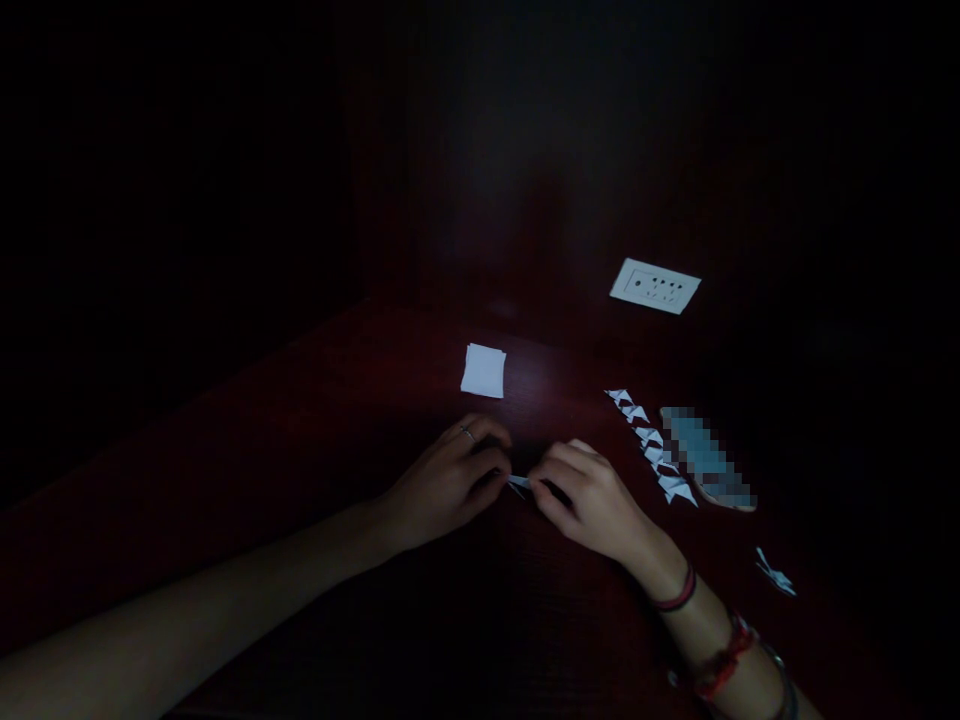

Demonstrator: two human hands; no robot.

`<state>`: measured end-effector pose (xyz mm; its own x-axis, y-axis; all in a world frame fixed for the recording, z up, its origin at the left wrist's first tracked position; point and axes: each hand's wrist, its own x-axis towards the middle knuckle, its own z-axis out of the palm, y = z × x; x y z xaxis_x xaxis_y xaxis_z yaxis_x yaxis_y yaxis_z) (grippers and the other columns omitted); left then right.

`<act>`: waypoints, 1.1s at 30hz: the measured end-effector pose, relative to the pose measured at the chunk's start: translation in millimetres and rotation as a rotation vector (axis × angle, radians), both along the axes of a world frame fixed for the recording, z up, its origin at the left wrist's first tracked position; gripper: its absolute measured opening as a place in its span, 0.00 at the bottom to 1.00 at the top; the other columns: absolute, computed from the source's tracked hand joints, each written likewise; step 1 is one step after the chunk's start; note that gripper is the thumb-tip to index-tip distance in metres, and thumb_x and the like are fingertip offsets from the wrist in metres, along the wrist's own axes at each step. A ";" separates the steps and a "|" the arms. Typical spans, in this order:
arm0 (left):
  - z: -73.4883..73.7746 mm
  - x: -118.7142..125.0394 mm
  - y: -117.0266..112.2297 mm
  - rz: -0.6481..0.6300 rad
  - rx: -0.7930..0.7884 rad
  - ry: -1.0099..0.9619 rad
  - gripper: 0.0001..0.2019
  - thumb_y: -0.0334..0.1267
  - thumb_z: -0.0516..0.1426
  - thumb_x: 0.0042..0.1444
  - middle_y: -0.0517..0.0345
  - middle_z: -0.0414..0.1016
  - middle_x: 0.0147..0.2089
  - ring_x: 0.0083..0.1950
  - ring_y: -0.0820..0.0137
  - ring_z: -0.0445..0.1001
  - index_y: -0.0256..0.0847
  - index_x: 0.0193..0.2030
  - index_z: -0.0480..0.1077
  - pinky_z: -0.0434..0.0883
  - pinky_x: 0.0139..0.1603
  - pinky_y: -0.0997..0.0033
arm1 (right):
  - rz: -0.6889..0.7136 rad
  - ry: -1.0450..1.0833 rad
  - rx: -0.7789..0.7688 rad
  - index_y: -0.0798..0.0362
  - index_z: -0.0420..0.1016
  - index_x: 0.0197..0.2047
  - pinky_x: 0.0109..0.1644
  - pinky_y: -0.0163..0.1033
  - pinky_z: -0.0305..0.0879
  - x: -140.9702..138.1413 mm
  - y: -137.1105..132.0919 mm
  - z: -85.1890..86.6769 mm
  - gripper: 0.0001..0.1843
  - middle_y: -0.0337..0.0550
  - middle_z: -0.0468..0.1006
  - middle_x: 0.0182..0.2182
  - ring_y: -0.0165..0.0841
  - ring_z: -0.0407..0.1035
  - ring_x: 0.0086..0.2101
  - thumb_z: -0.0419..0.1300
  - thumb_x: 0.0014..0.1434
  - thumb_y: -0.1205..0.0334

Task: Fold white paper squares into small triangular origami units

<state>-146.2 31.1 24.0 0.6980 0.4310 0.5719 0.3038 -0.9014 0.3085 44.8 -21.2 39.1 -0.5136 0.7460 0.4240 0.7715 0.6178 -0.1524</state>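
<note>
My left hand point(450, 475), with a ring on one finger, pinches one end of a small folded piece of white paper point(518, 481). The other end is in the closed fingers of my right hand point(589, 490). Only a narrow strip of the paper shows between the two hands; the fingers hide the rest. Beyond my left hand lies a stack of square white paper sheets point(484, 371). Right of my right hand, several folded white paper figures point(651, 440) lie in a slanting row.
A phone-like flat object point(709, 458), its screen pixelated, lies beside the row. Nearer the right, a single folded paper figure point(775, 574) rests apart on the dark red table point(300, 430). A white socket plate point(656, 286) sits on the wall behind. The surroundings are very dark.
</note>
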 end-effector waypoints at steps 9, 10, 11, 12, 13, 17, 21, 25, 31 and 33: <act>-3.8 2.4 4.1 0.043 0.005 -0.026 0.05 0.27 0.52 0.50 0.56 0.60 0.44 0.48 0.66 0.59 0.39 0.32 0.66 0.61 0.47 0.61 | -0.016 -0.010 -0.003 0.55 0.68 0.29 0.36 0.36 0.56 1.4 2.9 -2.2 0.06 0.40 0.66 0.26 0.29 0.60 0.28 0.50 0.54 0.68; -3.7 2.5 3.8 0.045 0.006 -0.023 0.06 0.27 0.52 0.50 0.56 0.60 0.44 0.48 0.66 0.60 0.39 0.32 0.66 0.61 0.47 0.61 | -0.017 -0.009 -0.001 0.55 0.68 0.29 0.36 0.36 0.56 1.3 3.1 -2.4 0.07 0.40 0.66 0.26 0.29 0.60 0.29 0.50 0.54 0.68; -3.6 2.5 3.5 0.047 0.010 -0.021 0.06 0.27 0.52 0.50 0.56 0.60 0.44 0.48 0.66 0.60 0.39 0.32 0.66 0.61 0.46 0.61 | -0.017 -0.006 0.003 0.55 0.68 0.29 0.37 0.36 0.56 1.3 3.2 -2.4 0.07 0.40 0.66 0.26 0.29 0.60 0.29 0.50 0.54 0.68; -3.7 2.3 3.3 0.049 0.015 -0.018 0.05 0.27 0.52 0.50 0.56 0.60 0.44 0.48 0.66 0.60 0.39 0.32 0.66 0.61 0.46 0.62 | -0.016 -0.005 0.005 0.55 0.68 0.29 0.37 0.36 0.56 1.4 3.3 -2.5 0.07 0.40 0.67 0.26 0.29 0.60 0.29 0.50 0.54 0.68; -4.0 2.0 3.2 0.052 0.020 -0.013 0.05 0.27 0.51 0.51 0.55 0.60 0.44 0.48 0.66 0.60 0.39 0.32 0.66 0.61 0.46 0.62 | -0.014 -0.004 0.006 0.55 0.68 0.29 0.37 0.36 0.56 1.5 3.4 -2.5 0.07 0.40 0.67 0.26 0.29 0.60 0.29 0.50 0.54 0.68; -6.3 0.6 3.6 0.076 0.021 0.002 0.04 0.29 0.52 0.52 0.55 0.60 0.44 0.47 0.66 0.60 0.39 0.33 0.67 0.61 0.46 0.62 | -0.016 -0.001 -0.001 0.55 0.68 0.29 0.37 0.36 0.56 2.5 3.8 -3.3 0.07 0.40 0.67 0.27 0.29 0.60 0.29 0.50 0.54 0.68; -7.1 -0.5 3.7 0.093 0.027 -0.022 0.04 0.29 0.52 0.52 0.55 0.60 0.44 0.47 0.67 0.60 0.39 0.33 0.67 0.61 0.47 0.63 | -0.027 0.016 0.009 0.55 0.68 0.29 0.36 0.36 0.56 4.3 4.3 -4.4 0.07 0.40 0.67 0.26 0.29 0.60 0.29 0.50 0.54 0.68; -4.8 0.2 1.4 0.067 0.031 -0.023 0.05 0.27 0.51 0.51 0.55 0.60 0.44 0.47 0.66 0.60 0.39 0.33 0.66 0.62 0.46 0.63 | -0.032 0.041 0.027 0.55 0.68 0.30 0.36 0.36 0.56 4.9 4.3 -3.4 0.07 0.40 0.67 0.27 0.29 0.61 0.29 0.50 0.55 0.67; -0.9 4.3 -5.6 0.042 0.060 -0.015 0.05 0.28 0.50 0.52 0.54 0.61 0.45 0.48 0.65 0.60 0.38 0.33 0.65 0.61 0.47 0.61 | 0.009 0.054 0.039 0.54 0.69 0.32 0.38 0.39 0.56 -5.6 1.6 0.0 0.07 0.43 0.68 0.30 0.32 0.60 0.33 0.51 0.55 0.66; 0.2 4.9 -7.5 0.038 0.079 -0.024 0.04 0.28 0.50 0.52 0.54 0.60 0.45 0.49 0.65 0.59 0.38 0.33 0.65 0.61 0.48 0.61 | 0.005 0.056 0.033 0.54 0.69 0.31 0.38 0.39 0.56 -10.4 0.4 -0.1 0.07 0.43 0.68 0.30 0.32 0.60 0.33 0.50 0.55 0.67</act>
<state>-141.3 23.6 24.2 0.6678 0.4095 0.6216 0.3316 -0.9113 0.2441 34.4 -20.9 39.0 -0.4917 0.7287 0.4766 0.7594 0.6267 -0.1748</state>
